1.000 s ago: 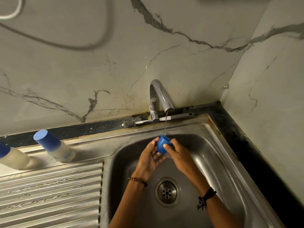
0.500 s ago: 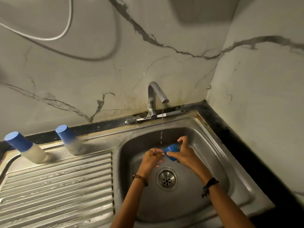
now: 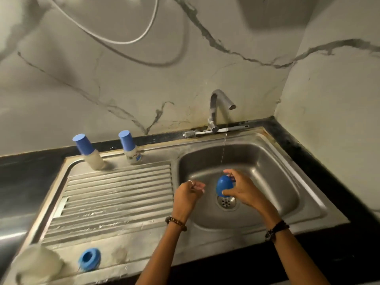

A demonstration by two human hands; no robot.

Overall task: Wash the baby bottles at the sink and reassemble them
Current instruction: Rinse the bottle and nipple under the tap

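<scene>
Right hand [image 3: 244,190] grips blue cap [image 3: 224,186] over the sink [image 3: 287,161] basin, just above the drain [image 3: 226,202]; fingers curl over the cap's far side, thumb under the near edge. Left hand [image 3: 190,192] sits just left of the cap, apart from it, fingers loosely curled, holding nothing.

Cap looks like light, stiff plastic, smooth and domed; wet, so likely slippery. Best hold is probably across the rim or sides with thumb opposed, not on the dome. Unlikely to break if dropped, but it could roll toward the drain. Can't tell which way its open end faces or whether water is inside.

Tap [image 3: 221,108] runs a thin stream that falls into the basin far of the hands, not onto the cap.

Blue ring [image 3: 89,259] lies on the near drainboard, open side up, nothing visible inside. Blurred pale object [image 3: 39,264] sits left of it, at the near left corner; can't tell what it is.

Two bottles [image 3: 131,150] stand at the far left edge of the surface, both capped in blue, bodies milky white; contents not clear. Brush [image 3: 213,131] lies behind the tap.
</scene>
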